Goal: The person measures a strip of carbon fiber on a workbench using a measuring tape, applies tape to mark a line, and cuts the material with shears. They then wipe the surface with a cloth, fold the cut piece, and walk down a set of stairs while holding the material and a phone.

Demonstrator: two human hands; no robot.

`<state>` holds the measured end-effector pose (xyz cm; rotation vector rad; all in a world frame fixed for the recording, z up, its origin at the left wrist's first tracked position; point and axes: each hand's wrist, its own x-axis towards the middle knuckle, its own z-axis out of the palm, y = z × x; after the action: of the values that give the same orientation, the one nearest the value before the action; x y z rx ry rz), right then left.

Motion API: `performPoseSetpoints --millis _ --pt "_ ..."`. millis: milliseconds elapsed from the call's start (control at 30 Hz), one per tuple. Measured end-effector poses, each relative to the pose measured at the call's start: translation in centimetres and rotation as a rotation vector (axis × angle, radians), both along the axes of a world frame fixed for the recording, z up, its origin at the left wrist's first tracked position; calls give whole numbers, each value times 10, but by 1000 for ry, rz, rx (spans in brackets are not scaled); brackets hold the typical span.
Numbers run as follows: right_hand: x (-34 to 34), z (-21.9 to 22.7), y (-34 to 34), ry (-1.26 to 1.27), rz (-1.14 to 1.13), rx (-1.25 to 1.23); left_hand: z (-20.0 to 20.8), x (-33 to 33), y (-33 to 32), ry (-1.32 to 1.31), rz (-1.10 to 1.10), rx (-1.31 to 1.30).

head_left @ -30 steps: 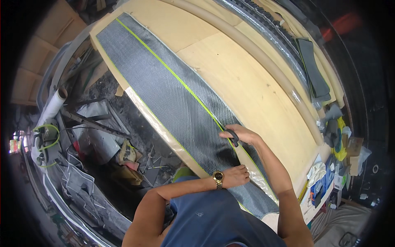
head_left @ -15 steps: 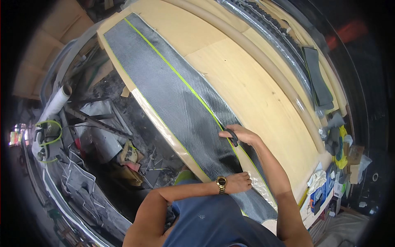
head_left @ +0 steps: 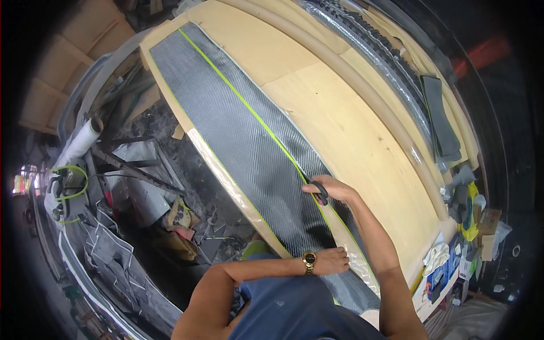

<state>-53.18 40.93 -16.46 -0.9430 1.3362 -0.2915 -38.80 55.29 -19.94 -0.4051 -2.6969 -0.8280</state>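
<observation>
A long dark woven cloth, which looks like carbon fibre, lies on a pale wooden board, with a bright green line running along it. My right hand grips black-handled scissors on that line; their blades are mostly hidden. Behind the scissors, toward me, the cloth is parted and a pale strip of board shows between the edges. My left hand, a gold watch on its wrist, lies at the parted edge near my body. Its fingers are curled onto the cloth there.
The wooden board extends to the right, bordered by a long cardboard tube. Rolled sheets in clear plastic lie beyond. Left of the board are a white roll, cloth scraps and floor debris. Gloves lie at the right.
The view has shifted slightly. The scissors' handles have turned a little in my right hand, showing more of the loop. My left hand stays at the cut edge.
</observation>
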Motion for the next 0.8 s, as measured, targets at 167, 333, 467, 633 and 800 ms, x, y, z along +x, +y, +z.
performPoseSetpoints --millis 167,333,467,633,800 --pt "-2 -6 2 1 27 12 -11 1 2 34 25 27" --pt "1 -6 -12 -29 -12 26 -13 -1 5 40 -4 61" --pt "4 -10 -20 2 -37 6 -11 -2 6 27 -33 90" --pt "6 0 -20 -10 -9 -12 -17 -3 3 27 -73 108" --pt "8 -2 -32 -23 -37 7 -17 -3 6 15 -102 126"
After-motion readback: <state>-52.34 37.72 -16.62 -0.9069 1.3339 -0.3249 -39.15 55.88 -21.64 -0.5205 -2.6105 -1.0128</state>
